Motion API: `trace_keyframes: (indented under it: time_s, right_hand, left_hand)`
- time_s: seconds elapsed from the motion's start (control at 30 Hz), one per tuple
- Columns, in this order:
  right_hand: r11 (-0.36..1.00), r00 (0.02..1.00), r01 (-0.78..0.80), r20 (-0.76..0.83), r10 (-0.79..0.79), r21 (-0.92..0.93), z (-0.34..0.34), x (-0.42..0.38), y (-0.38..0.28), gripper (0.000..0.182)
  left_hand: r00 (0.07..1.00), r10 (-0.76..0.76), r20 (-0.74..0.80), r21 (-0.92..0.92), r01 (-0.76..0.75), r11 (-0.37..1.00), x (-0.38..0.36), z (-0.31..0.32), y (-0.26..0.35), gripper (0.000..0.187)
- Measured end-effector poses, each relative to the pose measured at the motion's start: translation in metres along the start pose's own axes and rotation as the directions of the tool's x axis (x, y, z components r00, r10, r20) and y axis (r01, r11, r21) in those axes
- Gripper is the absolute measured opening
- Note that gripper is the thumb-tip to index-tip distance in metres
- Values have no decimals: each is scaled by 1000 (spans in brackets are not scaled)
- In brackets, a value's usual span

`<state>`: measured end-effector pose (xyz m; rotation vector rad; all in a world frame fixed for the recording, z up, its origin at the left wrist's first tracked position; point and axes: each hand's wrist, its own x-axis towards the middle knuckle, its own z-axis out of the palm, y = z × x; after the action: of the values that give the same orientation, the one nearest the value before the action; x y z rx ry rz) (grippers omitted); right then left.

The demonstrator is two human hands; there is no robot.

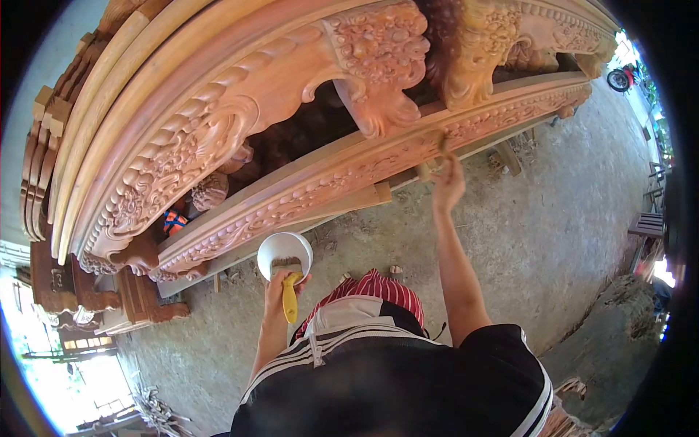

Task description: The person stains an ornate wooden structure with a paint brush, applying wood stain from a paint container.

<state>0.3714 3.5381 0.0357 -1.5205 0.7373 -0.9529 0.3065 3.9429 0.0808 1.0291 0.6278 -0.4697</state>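
Observation:
My left hand point(275, 293) holds a white bowl point(266, 251) near my waist, together with a brush that has a yellow handle point(290, 300) and bristles inside the bowl. Stretched forward, my right hand point(448, 183) is closed round a brush point(443, 143), whose tip is at the lower carved rail point(393, 159) of a large reddish wooden piece. Above that rail, a carved leg point(380, 58) and a curved, carved apron point(182, 149) belong to the same furniture.
Smooth curved wooden bars point(109, 80) lie at the upper left. Pale planks point(349, 202) rest under the lower rail. A wood offcut point(510, 159) lies on the concrete floor point(553, 218). A red motorbike point(620, 79) stands far right, with a wooden stool point(646, 224) nearer.

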Motion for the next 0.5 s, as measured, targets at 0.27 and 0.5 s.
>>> trace_keyframes:
  time_s: [0.27,0.5]
  right_hand:
    - [976,927,-93,342,156,-195,36,-85,11,27]
    - [966,880,-235,400,257,-103,20,-62,46,28]
  left_hand:
    - [995,-83,55,21,82,996,-4,1,-3,26]
    - [998,-68,-8,60,68,996,0,21,1,32]
